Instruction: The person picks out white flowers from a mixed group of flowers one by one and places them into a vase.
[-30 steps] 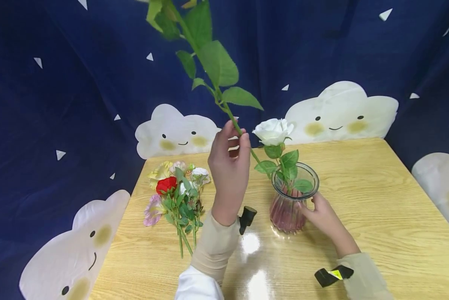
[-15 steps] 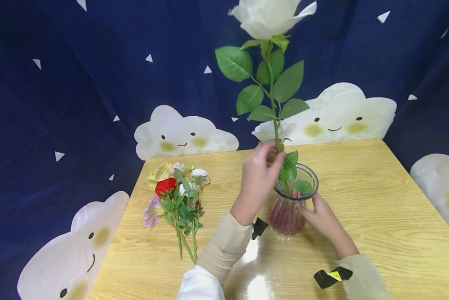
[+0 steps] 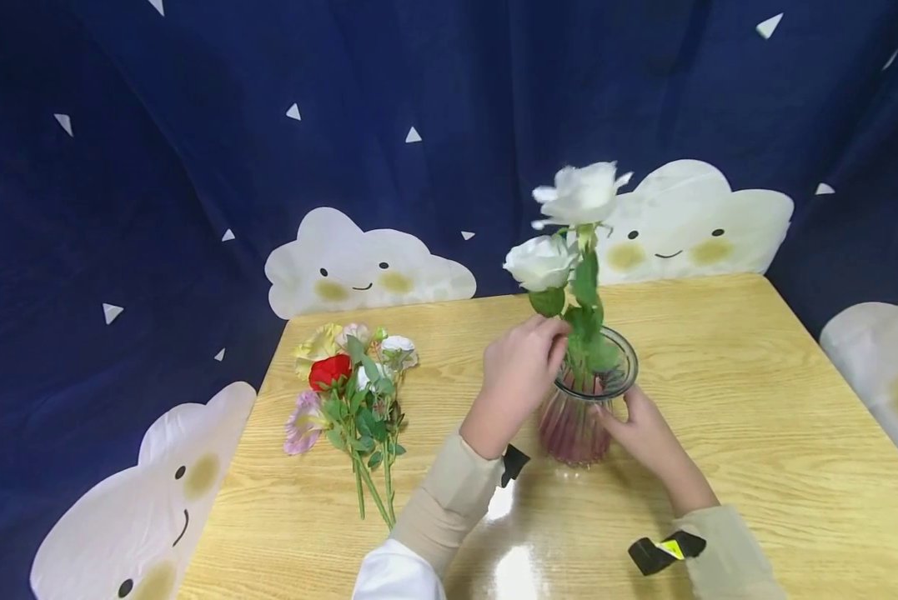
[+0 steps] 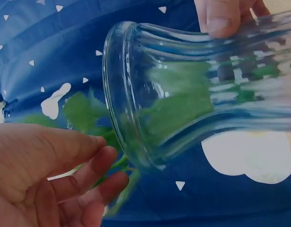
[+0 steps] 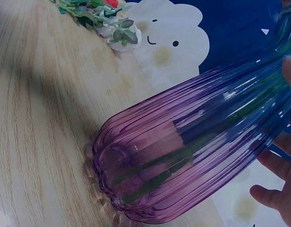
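A ribbed glass vase [image 3: 578, 425], clear at the neck and purple toward its base, stands on the table. My right hand [image 3: 639, 425] grips its right side, with thumb and fingers around the glass in the right wrist view. Two white roses stand in the vase: a taller rose [image 3: 579, 196], blurred, and a lower rose [image 3: 542, 262] to its left. My left hand [image 3: 519, 367] is beside the vase mouth, its fingers loosely bent next to the leaves. In the left wrist view, the thumb and fingertips are close to the rim [image 4: 119, 94], with no stem plainly pinched between them.
A bunch of artificial flowers [image 3: 358, 400], with red, yellow, pink and white blooms, lies on the left of the wooden table [image 3: 741, 400]. Behind stand white cloud cutouts [image 3: 369, 267] against a dark blue curtain [image 3: 418, 75].
The second white rose swings upright over the vase, then drops down into it. My left hand moves right to the vase mouth and stays there. My right hand keeps its hold.
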### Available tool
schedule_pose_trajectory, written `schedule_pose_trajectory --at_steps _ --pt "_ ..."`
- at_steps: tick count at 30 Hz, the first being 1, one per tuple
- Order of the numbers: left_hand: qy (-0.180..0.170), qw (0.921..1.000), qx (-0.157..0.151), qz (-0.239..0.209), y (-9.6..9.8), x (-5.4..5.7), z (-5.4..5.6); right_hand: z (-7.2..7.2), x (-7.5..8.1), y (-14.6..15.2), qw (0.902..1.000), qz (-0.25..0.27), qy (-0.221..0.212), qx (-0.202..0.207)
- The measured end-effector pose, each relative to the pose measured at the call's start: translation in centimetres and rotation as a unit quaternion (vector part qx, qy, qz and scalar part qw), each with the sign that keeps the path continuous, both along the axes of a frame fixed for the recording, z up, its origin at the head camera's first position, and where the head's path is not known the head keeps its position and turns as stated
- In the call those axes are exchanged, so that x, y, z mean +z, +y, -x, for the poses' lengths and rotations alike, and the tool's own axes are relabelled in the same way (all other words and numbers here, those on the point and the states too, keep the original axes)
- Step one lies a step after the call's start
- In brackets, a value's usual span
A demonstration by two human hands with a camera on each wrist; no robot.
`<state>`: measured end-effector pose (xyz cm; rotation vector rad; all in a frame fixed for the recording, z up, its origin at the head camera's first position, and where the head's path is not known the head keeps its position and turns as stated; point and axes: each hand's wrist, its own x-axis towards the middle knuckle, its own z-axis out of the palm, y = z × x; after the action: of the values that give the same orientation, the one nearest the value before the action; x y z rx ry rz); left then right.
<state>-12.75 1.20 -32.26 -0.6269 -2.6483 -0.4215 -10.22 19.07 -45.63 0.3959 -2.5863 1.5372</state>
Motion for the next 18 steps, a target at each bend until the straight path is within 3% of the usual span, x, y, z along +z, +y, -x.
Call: schedule_pose_trajectory --at_steps 5,9,14,18 --pt "0.017 0.9991 0.026 -0.029 -1.2 -0.8 0.2 0.1 0.0 0.0 0.9999 0.003 0.012 0.001" --pt "0.007 0.9969 0.056 -0.056 -2.6 -2.2 0.6 0.1 0.0 0.0 0.9998 0.001 0.017 0.002" --pt "-0.047 0.9929 0.095 -0.054 -4.6 -5.5 1.8 0.1 -0.1 0.0 0.9998 0.007 0.017 0.002" --pt "-0.102 0.9839 0.144 -0.028 -6.2 -8.2 2.4 0.0 -0.1 -0.1 0.9998 0.005 0.017 0.001"
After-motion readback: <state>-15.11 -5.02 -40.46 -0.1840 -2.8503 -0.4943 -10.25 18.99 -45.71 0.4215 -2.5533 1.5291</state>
